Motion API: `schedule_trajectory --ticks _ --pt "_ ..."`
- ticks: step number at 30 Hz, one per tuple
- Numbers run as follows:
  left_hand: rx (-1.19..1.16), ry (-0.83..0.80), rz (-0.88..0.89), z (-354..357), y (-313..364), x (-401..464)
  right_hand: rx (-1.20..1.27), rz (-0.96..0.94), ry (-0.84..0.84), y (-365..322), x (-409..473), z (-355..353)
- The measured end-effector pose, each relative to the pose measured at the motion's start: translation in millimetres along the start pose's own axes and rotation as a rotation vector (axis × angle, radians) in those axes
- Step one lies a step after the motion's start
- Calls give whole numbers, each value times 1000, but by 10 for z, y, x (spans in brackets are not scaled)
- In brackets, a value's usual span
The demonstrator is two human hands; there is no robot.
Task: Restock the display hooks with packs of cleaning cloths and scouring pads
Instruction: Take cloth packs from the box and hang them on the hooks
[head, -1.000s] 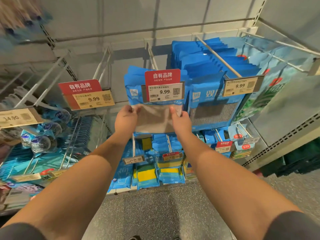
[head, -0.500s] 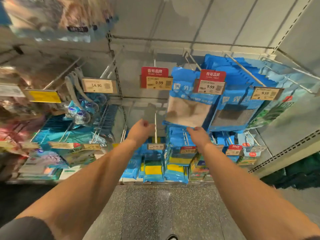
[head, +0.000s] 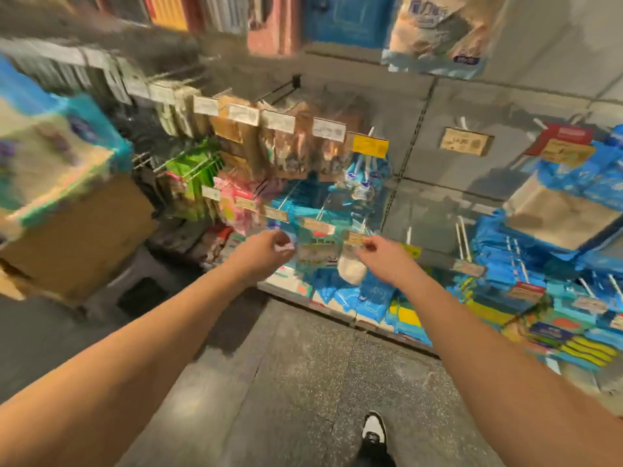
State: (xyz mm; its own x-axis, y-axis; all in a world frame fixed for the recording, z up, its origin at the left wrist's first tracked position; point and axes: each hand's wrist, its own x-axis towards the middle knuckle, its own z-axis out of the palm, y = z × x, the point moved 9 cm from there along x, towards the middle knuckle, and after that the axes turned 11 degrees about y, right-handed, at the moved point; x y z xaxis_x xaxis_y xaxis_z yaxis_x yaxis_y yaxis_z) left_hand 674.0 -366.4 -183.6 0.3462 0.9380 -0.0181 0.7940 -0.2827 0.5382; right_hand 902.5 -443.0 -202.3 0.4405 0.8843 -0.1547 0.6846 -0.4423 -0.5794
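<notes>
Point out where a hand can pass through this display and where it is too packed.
Free: the bare back panel between the yellow tag and the blue packs at right, and the floor in front. Crowded: the hooks of brown packs and the low rows behind the left hand and right hand.

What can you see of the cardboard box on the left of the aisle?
The cardboard box is plain brown, blurred by camera motion, standing low at the aisle's left, upright as far as shows. Pale packs with teal and blue edges sit piled on top of it. A dark grey stand or stool lies under its right end. Neither hand touches it. No print or tape can be made out.
</notes>
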Motion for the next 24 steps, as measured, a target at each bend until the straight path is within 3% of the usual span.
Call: schedule_trajectory --ticks 12,24 --pt "284 171 -84 -1678 -2295 -55 -225 -463 -128 -2665 181 1785" --pt "416 273 -110 -3334 -3949 1283 -218 -547 -168 -4884 1095 2960"
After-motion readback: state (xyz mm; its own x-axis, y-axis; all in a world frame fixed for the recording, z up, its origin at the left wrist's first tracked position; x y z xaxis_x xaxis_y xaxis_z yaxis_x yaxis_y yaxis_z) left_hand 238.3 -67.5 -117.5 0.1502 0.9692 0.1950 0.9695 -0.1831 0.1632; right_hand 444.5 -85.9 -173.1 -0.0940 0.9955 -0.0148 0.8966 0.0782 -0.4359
